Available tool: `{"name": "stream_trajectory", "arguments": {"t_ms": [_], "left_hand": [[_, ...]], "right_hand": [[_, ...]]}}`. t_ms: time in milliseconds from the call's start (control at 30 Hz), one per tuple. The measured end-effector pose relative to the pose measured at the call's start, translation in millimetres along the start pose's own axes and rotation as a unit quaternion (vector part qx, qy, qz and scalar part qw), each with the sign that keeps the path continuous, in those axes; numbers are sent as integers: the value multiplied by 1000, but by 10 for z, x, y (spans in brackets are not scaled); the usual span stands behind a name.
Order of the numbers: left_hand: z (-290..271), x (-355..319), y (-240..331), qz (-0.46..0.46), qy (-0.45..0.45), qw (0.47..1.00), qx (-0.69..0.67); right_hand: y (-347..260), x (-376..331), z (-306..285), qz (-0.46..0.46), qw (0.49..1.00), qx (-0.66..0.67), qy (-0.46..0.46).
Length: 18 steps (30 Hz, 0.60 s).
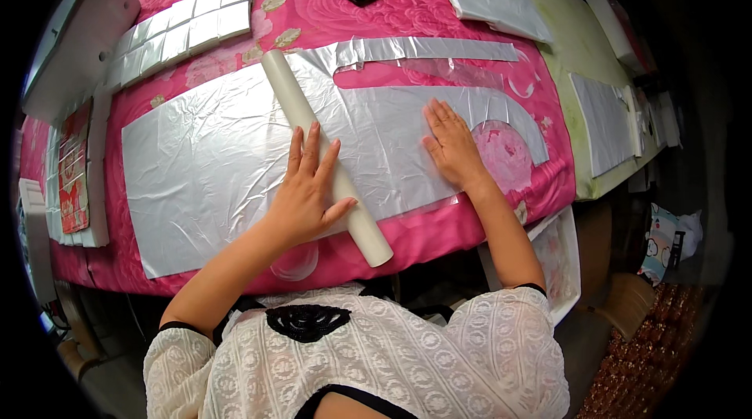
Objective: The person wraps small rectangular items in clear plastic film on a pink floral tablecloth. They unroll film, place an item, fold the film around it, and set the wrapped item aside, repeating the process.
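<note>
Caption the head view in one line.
Left hand on cream roller, right hand flat on silver sheet.

Open silver sheet left of the cardboard tube (diagonal barrier)

Bright, even light, soft glare on silver sheet; fisheye rim dark, perhaps blurred.
</note>
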<state>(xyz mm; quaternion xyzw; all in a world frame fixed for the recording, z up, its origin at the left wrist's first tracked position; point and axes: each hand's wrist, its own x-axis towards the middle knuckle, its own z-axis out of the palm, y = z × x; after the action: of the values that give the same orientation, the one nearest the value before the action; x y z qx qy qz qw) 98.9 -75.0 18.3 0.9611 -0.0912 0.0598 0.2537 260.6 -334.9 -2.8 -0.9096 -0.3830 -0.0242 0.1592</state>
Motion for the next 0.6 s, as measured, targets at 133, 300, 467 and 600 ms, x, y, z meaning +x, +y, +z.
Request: {"name": "stream_trajectory", "arguments": {"t_ms": [133,300,467,600], "left_hand": [[22,77,88,19,-16,1000,14],[-27,125,125,37,-46,998,-7],[-38,142,138,47,-54,997,-24],[-41,153,141,59,-57,996,-20]], "right_hand": [[1093,-234,-242,147,983,-62,87],[1545,-477,-375,199,958,-106,180],[1240,-389,-485,208,942,-135,228],[822,-346,-615,173,944,-81,271]]}}
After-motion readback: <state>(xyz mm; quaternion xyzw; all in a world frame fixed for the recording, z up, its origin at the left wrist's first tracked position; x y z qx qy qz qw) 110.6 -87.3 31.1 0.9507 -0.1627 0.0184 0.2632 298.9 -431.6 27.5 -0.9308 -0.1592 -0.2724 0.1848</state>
